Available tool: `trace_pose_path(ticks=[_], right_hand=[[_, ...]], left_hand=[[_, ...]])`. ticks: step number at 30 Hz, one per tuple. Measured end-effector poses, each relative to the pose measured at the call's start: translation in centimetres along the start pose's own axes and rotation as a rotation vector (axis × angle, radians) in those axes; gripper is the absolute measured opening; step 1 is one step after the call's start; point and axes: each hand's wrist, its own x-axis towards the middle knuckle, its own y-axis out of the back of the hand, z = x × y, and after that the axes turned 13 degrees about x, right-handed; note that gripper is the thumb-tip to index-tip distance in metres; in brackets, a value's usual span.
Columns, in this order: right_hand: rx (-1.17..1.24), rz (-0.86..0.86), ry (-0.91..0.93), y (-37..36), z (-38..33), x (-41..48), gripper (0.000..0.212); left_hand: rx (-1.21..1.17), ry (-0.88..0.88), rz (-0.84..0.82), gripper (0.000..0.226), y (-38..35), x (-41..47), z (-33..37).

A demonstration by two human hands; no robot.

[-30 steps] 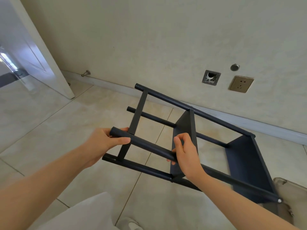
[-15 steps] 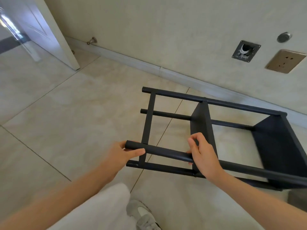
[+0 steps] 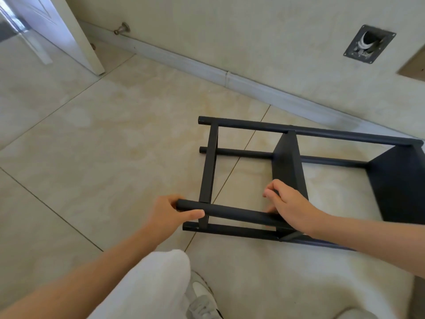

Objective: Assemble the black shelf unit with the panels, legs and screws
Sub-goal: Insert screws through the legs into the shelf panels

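Black shelf unit (image 3: 322, 132) lies sideways, left hand (image 3: 167, 212) fingers wrapping the near leg (image 3: 236, 214) end, right hand (image 3: 289, 203) gripping it at the middle panel (image 3: 287, 162).

Shelf unit (image 3: 322, 132) on its side, over the floor (image 3: 115, 146); contact unclear. My left hand (image 3: 170, 214) grips the left end of its nearest leg (image 3: 234, 212). My right hand (image 3: 291, 203) grips the same leg where the middle panel (image 3: 287, 164) meets it. Wall (image 3: 230, 31) behind the unit. Door (image 3: 69, 31) behind, far left. My shoe (image 3: 202, 300) in front.
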Motion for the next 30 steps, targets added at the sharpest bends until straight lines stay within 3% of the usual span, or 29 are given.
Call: trace_pose_path(ticks=[7, 12, 19, 24, 30], right_hand=[[-0.071, -0.205, -0.062, 1.1, -1.0, 2.1, 0.013], [-0.109, -0.296, 0.019, 0.5, -1.2, 2.7, 0.01], [0.257, -0.27, -0.15, -2.1, -2.2, 5.8, 0.014], [0.511, -0.205, -0.202, -4.0, -1.6, 7.2, 0.017], [0.557, -0.186, -0.223, -5.5, -0.3, 7.0, 0.013]], left_hand=[[0.101, -0.114, -0.001, 0.023, 0.0, 1.3, -0.1], [0.369, -0.296, -0.082, 0.022, 1.3, 2.1, 0.5], [0.828, -0.469, -0.299, 0.03, 3.2, 3.4, 2.4], [0.813, -0.524, -0.334, 0.028, 2.7, 3.5, 1.6], [0.89, -0.613, -0.335, 0.032, 2.3, 3.7, -0.1]])
